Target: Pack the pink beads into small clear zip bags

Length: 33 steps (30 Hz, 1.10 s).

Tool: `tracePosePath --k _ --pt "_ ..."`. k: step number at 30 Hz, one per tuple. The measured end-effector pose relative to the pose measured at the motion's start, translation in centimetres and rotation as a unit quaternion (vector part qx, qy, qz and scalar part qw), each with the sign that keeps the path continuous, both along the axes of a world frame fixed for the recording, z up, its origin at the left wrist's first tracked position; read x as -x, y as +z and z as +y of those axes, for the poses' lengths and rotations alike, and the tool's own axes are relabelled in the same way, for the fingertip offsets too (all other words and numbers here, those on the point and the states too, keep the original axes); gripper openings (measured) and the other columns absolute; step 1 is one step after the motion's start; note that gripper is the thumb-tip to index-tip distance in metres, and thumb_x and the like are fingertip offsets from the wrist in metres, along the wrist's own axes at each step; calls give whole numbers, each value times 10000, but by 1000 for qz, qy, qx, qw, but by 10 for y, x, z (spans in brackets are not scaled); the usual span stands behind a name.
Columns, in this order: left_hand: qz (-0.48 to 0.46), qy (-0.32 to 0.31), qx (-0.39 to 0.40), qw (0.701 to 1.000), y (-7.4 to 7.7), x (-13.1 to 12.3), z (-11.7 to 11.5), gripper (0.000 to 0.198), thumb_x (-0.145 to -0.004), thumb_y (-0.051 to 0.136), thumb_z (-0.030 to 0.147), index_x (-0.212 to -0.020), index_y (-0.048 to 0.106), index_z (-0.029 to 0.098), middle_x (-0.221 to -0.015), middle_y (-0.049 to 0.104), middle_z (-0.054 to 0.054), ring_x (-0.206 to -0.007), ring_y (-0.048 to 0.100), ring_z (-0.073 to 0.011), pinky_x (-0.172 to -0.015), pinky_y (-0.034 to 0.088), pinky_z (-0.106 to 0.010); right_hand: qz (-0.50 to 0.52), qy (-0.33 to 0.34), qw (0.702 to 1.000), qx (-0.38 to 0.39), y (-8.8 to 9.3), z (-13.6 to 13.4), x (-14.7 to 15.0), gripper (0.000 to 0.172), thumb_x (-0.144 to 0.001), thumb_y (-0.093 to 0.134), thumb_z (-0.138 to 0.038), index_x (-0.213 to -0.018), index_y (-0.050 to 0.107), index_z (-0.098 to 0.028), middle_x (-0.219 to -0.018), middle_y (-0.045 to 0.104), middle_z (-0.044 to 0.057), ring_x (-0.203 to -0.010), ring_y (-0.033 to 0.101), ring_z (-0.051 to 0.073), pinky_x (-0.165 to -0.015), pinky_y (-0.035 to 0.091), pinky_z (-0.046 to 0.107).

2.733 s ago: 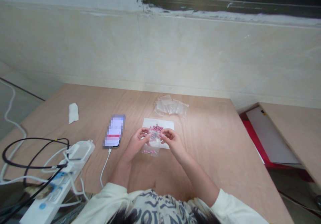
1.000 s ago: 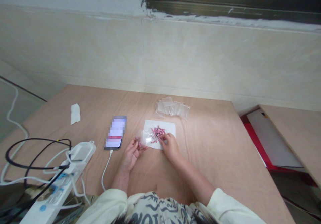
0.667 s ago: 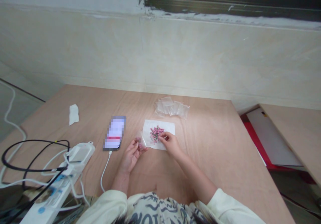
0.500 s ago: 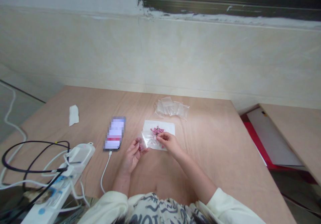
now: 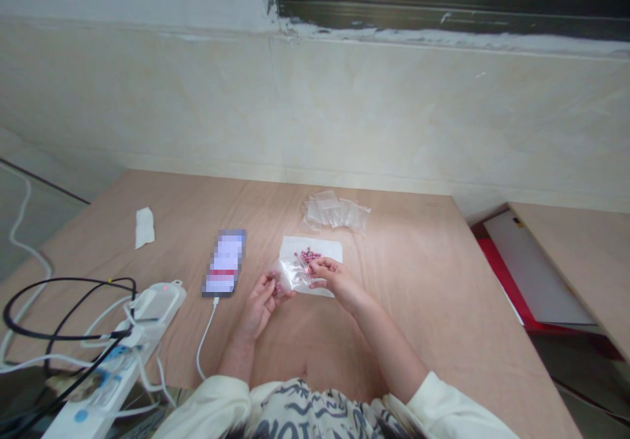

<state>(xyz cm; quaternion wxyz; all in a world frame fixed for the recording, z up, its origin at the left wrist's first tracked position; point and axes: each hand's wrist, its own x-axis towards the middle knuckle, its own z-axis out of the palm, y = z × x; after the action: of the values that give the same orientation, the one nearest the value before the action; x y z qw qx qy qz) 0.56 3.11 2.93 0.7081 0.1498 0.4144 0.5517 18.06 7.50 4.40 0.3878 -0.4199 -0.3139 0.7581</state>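
Note:
My left hand [image 5: 263, 300] is closed on the lower left end of a clear plastic bag [image 5: 294, 273], where some pink beads show through. At the bag's right end is my right hand [image 5: 332, 278], its thumb and forefinger pinched near the bag's edge; whether a bead is between the fingertips is too small to tell. Beneath the bag and the right fingers lies a white sheet of paper [image 5: 329, 245]. A small pile of pink beads [image 5: 308, 255] rests on the sheet, partly covered by the bag and my fingers.
Several clear plastic bags [image 5: 337, 212] lie behind the paper. Left of my hands is a phone [image 5: 224, 265] on a white charging cable [image 5: 201, 347]. A power strip [image 5: 147, 314] with tangled cords occupies the left front; a white paper scrap [image 5: 144, 228] lies beyond it.
My right fingers have moved slightly from the bead pile to the bag's right end. The bag has shifted a little, while my left hand keeps its hold.

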Motion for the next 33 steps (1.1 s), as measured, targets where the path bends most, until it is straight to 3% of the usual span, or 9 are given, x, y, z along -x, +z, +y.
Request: tracePosePath --k 6,16,20,25,33 --pt "18 11 11 1000 2 -2 1 154 -663 611 125 -797 541 150 -643 536 35 -574 531 -65 -695 520 -309 -16 -2 1000 20 8 -1 0 248 -567 651 -340 -705 560 -156 -656 564 5 -565 502 89 -478 392 198" --pt "84 8 4 996 1 -8 2 215 -619 656 225 -789 547 153 -722 520 35 -604 507 -56 -634 531 -257 -81 -1 996 -34 6 0 3 216 -561 648 -338 -670 593 -160 -607 526 -33 -438 392 42 -405 311 183" --pt "108 -2 6 994 2 -11 2 224 -614 654 243 -785 544 151 -665 507 47 -561 494 -47 -603 528 -240 -105 8 993 -53 10 -1 1 226 -552 656 -345 -668 607 -157 -632 541 -25 -476 434 51 -440 359 187" --pt "144 -11 3 990 7 -13 3 228 -607 653 254 -767 534 145 -622 521 46 -521 521 -64 -544 524 -230 -64 34 996 -44 12 0 0 266 -538 661 -372 -681 597 -157 -663 565 -5 -573 517 100 -511 452 248" --pt "176 -26 7 984 17 -11 4 237 -607 652 249 -792 585 118 -563 558 26 -475 536 -83 -516 518 -243 -168 -8 979 -116 5 5 -6 240 -550 653 -361 -654 606 -149 -600 577 -7 -451 451 72 -411 394 212"
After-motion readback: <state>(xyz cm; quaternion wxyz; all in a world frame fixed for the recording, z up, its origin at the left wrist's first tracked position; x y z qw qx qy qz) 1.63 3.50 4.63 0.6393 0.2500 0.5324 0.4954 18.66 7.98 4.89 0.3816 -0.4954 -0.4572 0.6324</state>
